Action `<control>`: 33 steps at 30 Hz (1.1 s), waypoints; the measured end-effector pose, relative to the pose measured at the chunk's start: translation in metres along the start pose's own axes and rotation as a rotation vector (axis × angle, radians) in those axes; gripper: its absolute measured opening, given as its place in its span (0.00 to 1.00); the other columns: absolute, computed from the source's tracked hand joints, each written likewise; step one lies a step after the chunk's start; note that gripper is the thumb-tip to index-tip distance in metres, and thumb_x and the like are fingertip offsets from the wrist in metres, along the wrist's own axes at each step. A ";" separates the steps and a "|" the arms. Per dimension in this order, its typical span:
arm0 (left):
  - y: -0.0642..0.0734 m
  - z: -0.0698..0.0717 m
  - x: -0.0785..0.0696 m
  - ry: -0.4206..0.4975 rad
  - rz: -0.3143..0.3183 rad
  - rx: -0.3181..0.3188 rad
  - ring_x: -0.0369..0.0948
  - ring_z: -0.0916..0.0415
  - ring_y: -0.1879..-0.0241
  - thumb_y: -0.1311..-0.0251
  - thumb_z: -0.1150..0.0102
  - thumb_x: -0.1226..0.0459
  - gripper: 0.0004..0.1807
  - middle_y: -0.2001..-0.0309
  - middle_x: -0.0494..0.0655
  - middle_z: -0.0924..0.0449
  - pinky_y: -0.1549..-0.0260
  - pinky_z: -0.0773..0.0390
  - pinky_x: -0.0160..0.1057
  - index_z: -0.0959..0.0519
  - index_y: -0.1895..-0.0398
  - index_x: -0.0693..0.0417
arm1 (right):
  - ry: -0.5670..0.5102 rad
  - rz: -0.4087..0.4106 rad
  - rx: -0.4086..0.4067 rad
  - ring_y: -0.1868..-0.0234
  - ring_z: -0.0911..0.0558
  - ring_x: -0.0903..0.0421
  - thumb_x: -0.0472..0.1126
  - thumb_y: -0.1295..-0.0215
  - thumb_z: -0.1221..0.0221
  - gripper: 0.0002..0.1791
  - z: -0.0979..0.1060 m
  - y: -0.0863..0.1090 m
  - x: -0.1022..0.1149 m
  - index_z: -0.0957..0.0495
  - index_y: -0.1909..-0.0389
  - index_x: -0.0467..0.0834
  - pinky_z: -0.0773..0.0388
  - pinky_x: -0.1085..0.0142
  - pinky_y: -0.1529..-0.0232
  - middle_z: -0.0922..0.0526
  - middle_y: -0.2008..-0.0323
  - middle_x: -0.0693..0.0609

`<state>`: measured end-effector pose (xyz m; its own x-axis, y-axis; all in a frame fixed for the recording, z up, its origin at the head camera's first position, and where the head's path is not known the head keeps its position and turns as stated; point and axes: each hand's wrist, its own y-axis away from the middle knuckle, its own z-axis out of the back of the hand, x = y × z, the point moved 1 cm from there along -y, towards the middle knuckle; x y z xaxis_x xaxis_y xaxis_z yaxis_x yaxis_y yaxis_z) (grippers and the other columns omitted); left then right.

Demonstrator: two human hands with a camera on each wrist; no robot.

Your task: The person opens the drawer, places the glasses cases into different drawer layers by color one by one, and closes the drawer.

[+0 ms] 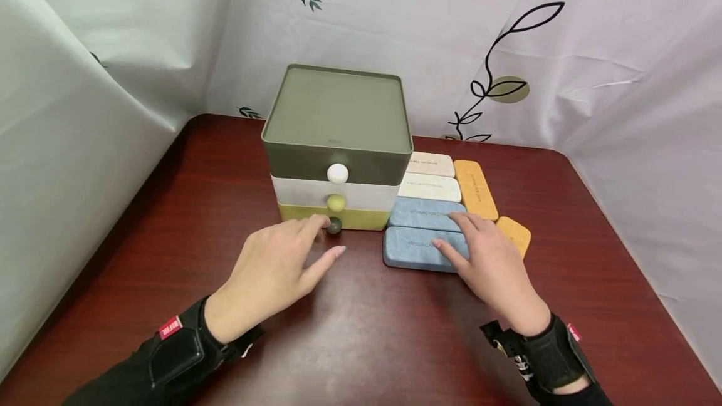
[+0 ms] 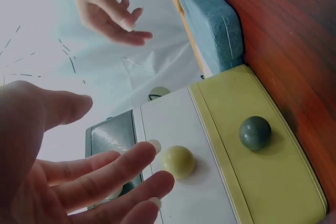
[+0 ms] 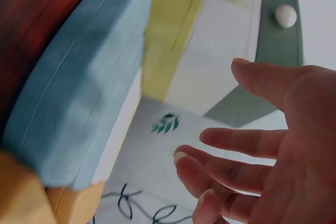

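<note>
A three-tier drawer box [image 1: 338,105] stands at the back of the table, with a dark green top tier, a white middle and a yellow-green bottom. Its knobs are white [image 1: 337,173], yellow-green [image 1: 336,203] and dark green [image 2: 255,133]. My left hand [image 1: 276,262] is in front of the box near the lower knobs, its fingers loosely bent and spread, holding nothing. The left wrist view shows the dark green knob uncovered by any finger. Over the front blue case [image 1: 408,249] hovers my right hand [image 1: 496,265], thumb and fingers apart; it grips nothing.
Behind the front case lie another blue case [image 1: 420,213], a white one [image 1: 431,188] and a beige one [image 1: 433,164]. Two orange cases [image 1: 476,190] lie to their right, one partly behind the right hand. A white patterned curtain [image 1: 395,17] hangs around the brown table [image 1: 361,343].
</note>
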<state>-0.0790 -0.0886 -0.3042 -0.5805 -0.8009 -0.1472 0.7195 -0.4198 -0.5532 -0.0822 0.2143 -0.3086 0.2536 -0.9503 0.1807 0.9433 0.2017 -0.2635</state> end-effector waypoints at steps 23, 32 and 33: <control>-0.021 0.000 0.010 0.024 0.057 -0.099 0.32 0.44 0.91 0.44 0.37 0.50 0.14 0.89 0.33 0.30 0.90 0.45 0.32 0.20 0.75 0.50 | 0.160 -0.223 0.122 0.77 0.24 0.45 0.56 0.36 0.41 0.32 -0.013 0.006 -0.062 0.29 0.42 0.35 0.32 0.56 0.85 0.19 0.61 0.35; -0.031 0.003 0.013 0.022 0.065 -0.133 0.35 0.45 0.93 0.42 0.39 0.51 0.15 0.92 0.35 0.34 0.91 0.46 0.33 0.22 0.81 0.48 | 0.182 -0.325 0.182 0.84 0.30 0.49 0.60 0.35 0.44 0.31 -0.017 0.009 -0.077 0.31 0.50 0.35 0.39 0.60 0.84 0.28 0.81 0.43; -0.032 0.003 0.013 0.021 0.062 -0.135 0.35 0.45 0.93 0.42 0.39 0.51 0.16 0.92 0.35 0.35 0.91 0.46 0.34 0.22 0.81 0.48 | 0.184 -0.339 0.188 0.84 0.31 0.49 0.60 0.36 0.44 0.31 -0.018 0.009 -0.079 0.31 0.52 0.35 0.39 0.61 0.84 0.31 0.83 0.45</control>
<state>-0.1084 -0.0871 -0.2863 -0.5455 -0.8136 -0.2013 0.6972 -0.3073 -0.6476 -0.0972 0.2869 -0.3421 -0.1041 -0.9933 0.0509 0.9937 -0.1060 -0.0374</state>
